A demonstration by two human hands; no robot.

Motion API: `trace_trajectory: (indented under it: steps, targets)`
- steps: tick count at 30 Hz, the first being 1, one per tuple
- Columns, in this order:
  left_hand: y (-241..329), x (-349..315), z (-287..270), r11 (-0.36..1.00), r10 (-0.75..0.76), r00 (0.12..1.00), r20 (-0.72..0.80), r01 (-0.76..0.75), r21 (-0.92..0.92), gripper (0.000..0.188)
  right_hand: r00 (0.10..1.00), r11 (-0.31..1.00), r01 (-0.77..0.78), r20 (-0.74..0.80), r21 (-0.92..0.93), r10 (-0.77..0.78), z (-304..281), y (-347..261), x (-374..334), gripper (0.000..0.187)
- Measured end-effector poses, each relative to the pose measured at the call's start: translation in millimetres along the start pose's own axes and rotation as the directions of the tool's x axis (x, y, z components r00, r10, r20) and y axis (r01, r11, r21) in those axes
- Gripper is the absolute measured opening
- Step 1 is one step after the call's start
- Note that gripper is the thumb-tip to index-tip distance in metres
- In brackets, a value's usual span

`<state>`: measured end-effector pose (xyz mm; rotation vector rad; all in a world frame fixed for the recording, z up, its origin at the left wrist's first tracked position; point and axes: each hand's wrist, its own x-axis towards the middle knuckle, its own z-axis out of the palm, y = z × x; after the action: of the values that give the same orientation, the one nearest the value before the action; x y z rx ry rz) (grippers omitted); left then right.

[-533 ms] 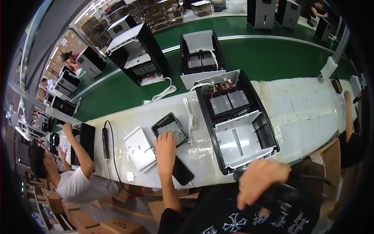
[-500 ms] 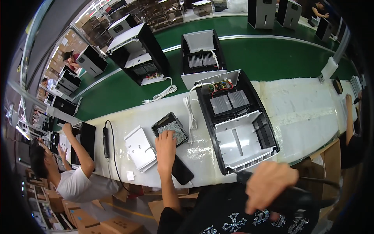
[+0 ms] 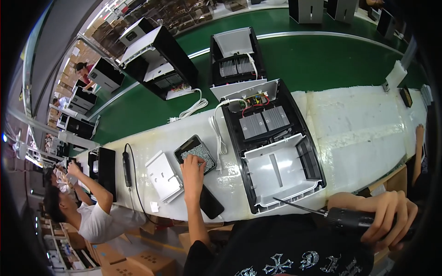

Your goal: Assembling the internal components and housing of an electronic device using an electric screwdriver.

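My left hand [image 3: 192, 171] is at the near edge of a black tray [image 3: 186, 144] of small silvery screws [image 3: 202, 152]. Its fingers are curled together, and whatever they may hold is too small to make out. In my right hand [image 3: 391, 217], at the lower right, is a black electric screwdriver [image 3: 345, 218]. Its long thin bit points left, over the near edge of an appliance housing [image 3: 317, 171]. That housing lies open on its back, showing grey heat sinks [image 3: 264, 123], wiring and a white compartment. A white power cord [image 3: 216, 133] runs down its left side.
White bracket plates [image 3: 162, 177] and a black phone [image 3: 211, 202] lie by my left forearm. Farther left are another electric screwdriver [image 3: 126, 168] and a co-worker [image 3: 90, 216]. More housings [image 3: 159, 64] stand on the green conveyor [image 3: 313, 60] beyond the padded white table [image 3: 354, 124].
My right hand has swung right with the electric screwdriver, whose bit now shows clearly. My left hand has drawn slightly back from the screws. The whole view has shifted a little.
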<state>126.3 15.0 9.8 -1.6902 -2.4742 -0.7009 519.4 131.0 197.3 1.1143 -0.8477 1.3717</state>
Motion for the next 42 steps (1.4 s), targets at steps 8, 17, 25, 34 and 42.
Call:
trace_trajectory:
  steps: [8, 17, 25, 34, 42]
  targets:
    - [-3.5, 8.8, -7.2, 0.88, -0.347, 0.937, -0.026, 0.316, -0.354, 0.003, 0.993, 0.989, 0.1, 0.048, 0.105, -0.105, -38.7, -38.1, 1.6, 0.025]
    - [61.1, 25.3, -14.5, 0.423, -0.288, 0.939, 0.186, 0.299, -0.856, 0.006, 0.961, 0.96, 0.27, -0.089, 0.078, -0.263, -59.2, -41.7, -5.1, 0.014]
    - [145.9, 13.5, -23.5, 0.023, 0.022, 0.951, 0.307, 0.307, -0.952, 0.003, 0.822, 0.867, 0.428, -0.289, -0.255, -0.49, -46.7, -39.7, -9.3, 0.027]
    - [164.9, 10.4, -10.4, -0.194, 0.171, 0.924, 0.342, 0.372, -0.908, 0.008, 0.826, 0.875, 0.342, -0.334, -0.343, -0.454, -41.0, -52.0, -15.0, 0.019]
    - [164.1, 4.6, -11.0, -0.286, 0.207, 0.906, 0.37, 0.418, -0.862, 0.009, 0.865, 0.895, 0.358, -0.265, -0.266, -0.425, -46.5, -59.4, -26.2, 0.02]
